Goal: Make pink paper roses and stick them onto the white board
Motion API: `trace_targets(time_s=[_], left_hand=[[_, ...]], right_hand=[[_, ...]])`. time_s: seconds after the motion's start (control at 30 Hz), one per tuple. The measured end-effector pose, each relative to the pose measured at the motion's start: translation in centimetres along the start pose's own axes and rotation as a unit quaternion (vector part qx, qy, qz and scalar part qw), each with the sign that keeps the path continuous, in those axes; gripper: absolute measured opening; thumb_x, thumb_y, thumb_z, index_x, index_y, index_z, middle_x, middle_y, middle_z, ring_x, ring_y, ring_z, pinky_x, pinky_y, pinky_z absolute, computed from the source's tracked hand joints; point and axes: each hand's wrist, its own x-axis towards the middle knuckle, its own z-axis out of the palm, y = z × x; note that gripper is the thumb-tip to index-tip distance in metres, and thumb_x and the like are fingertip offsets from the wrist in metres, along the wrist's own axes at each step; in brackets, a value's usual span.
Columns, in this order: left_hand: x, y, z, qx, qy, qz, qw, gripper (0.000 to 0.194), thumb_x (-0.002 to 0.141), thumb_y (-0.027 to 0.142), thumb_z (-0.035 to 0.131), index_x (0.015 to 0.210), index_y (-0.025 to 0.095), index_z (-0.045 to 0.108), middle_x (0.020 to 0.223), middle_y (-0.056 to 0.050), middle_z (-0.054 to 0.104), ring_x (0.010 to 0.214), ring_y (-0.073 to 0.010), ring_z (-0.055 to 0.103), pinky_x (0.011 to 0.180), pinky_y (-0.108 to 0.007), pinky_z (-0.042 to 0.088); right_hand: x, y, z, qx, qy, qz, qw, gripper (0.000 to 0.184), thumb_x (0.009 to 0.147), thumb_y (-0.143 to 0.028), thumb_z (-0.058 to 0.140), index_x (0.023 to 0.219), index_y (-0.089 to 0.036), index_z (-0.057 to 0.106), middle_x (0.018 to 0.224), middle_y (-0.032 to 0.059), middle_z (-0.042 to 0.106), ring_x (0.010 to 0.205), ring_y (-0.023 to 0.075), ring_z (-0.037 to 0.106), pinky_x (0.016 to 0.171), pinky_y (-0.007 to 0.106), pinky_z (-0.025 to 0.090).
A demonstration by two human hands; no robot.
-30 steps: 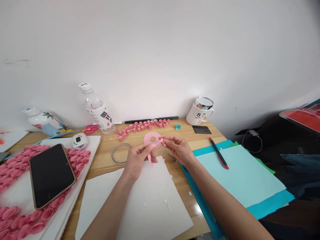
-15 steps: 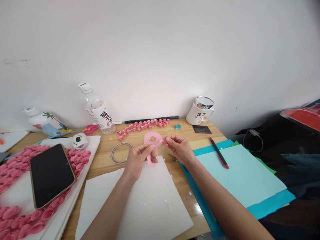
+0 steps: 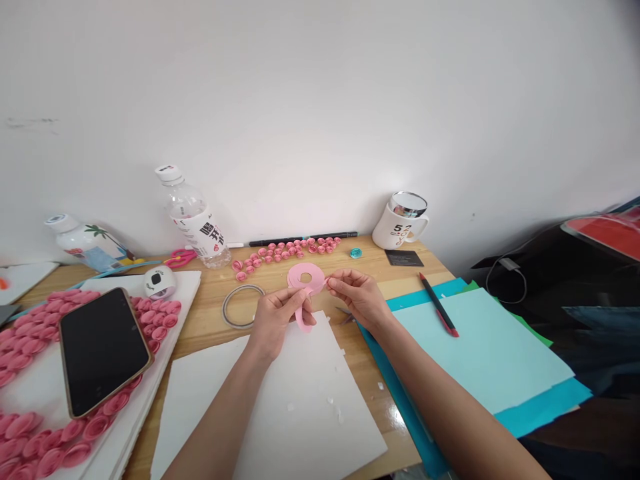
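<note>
My left hand is closed on a pink paper strip, pinching it between thumb and fingers, and its curled end hangs below them. Close by on the right, my right hand pinches a thin pink end at its fingertips. Just beyond the hands is a flat pink paper ring with a hole in its middle; whether it joins the strip is hard to tell. Several small rolled pink paper roses stand behind it, with one teal paper rose to their right.
White board lies beneath my forearms. A tape roll is left of my hands. Left are a bottle and a phone on a rose-covered board. Right are a mug and a pen on coloured paper.
The fingers of my right hand have shifted slightly, and less pink shows at their tips. My left hand stays in place, its strip hanging a little differently.
</note>
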Motion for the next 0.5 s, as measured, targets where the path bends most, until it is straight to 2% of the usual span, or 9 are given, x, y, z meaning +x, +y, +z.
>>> trace_targets(time_s=[0.1,0.17,0.37,0.5], left_hand=[[-0.02,0.04,0.04,-0.004,-0.001,0.002,1.000,0.026,0.076,0.034,0.061,0.060,0.013,0.062,0.055,-0.002,0.060,0.051,-0.0124,0.056,0.057,-0.027,0.044],[-0.01,0.07,0.09,-0.009,0.002,0.004,1.000,0.026,0.075,0.034,0.061,0.061,0.013,0.062,0.054,-0.002,0.060,0.049,-0.0124,0.055,0.057,-0.028,0.044],[-0.01,0.19,0.14,-0.016,0.005,0.007,1.000,0.026,0.075,0.035,0.062,0.060,0.013,0.063,0.053,-0.003,0.059,0.049,-0.0119,0.054,0.052,-0.026,0.040],[0.01,0.20,0.09,-0.021,0.008,0.004,1.000,0.025,0.074,0.035,0.063,0.061,0.013,0.063,0.052,-0.002,0.059,0.048,-0.0123,0.053,0.052,-0.027,0.040]], right_hand=[[-0.04,0.07,0.03,-0.009,-0.005,-0.011,1.000,0.019,0.053,-0.027,0.082,0.062,-0.018,0.068,0.063,-0.0023,0.066,0.055,0.0058,0.054,0.056,0.019,0.047],[-0.03,0.06,0.08,-0.002,0.002,-0.019,1.000,0.019,0.053,-0.027,0.083,0.062,-0.019,0.068,0.062,-0.0024,0.066,0.056,0.0064,0.055,0.058,0.020,0.048],[0.03,-0.13,0.04,0.012,-0.012,-0.017,1.000,0.019,0.060,-0.028,0.079,0.075,-0.018,0.072,0.088,0.0043,0.072,0.072,0.0103,0.063,0.081,0.026,0.050],[0.08,-0.09,-0.10,0.008,-0.011,-0.013,1.000,0.020,0.060,-0.027,0.079,0.077,-0.019,0.073,0.086,0.0042,0.073,0.074,0.0116,0.064,0.081,0.026,0.050]])
